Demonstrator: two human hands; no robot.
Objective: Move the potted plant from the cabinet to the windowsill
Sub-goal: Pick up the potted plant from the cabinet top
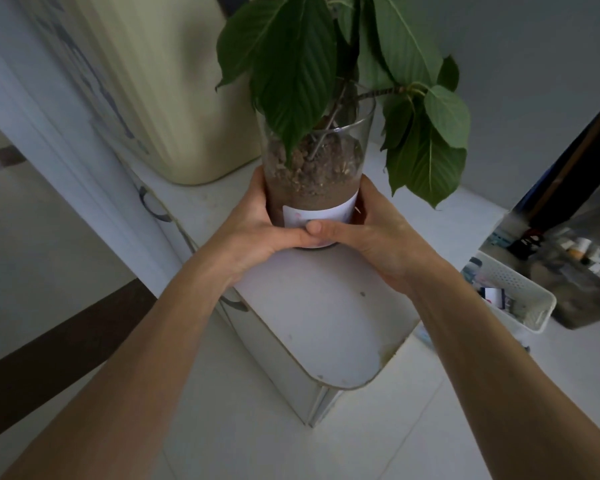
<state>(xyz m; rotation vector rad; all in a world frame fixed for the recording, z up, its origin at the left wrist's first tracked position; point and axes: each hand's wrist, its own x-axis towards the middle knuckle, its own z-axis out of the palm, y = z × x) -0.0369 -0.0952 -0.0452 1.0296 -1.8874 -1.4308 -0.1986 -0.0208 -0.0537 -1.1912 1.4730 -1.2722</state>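
1. Potted plant (314, 174) sits at the middle of the white cabinet (326, 306) top; whether its base rests on the surface or is just off it can't be told, the hands cover the bottom edge.
2. Pot is a clear glass cylinder, brown soil filling most of it, white label (321, 213) low on the near side. Big dark green leaves spread up and hang right over the rim.
3. Left hand (257, 225) is wrapped round the left lower side of the glass, fingers curled behind it, thumb laid across the front under the label.
4. Right hand (374, 233) is wrapped round the right lower side, fingers behind, thumb across the front; both thumb tips meet in front of the pot.
5. Both hands are closed on the pot, palms pressed to the glass, bare forearms running up from the bottom corners.
6. Cream rounded container (174, 98) stands on the same cabinet top behind and left of the pot, near it but not touching.
7. Cabinet front on the left shows curved dark handles (153, 207); near corner of the top is rounded with chipped, stained edge.
8. White perforated basket (513, 292) on the floor right of the cabinet, small bottles and packets inside, details blurred.
9. Pale tile floor (361, 445) below; dark band runs along the left.
10. Windowsill can't be picked out.
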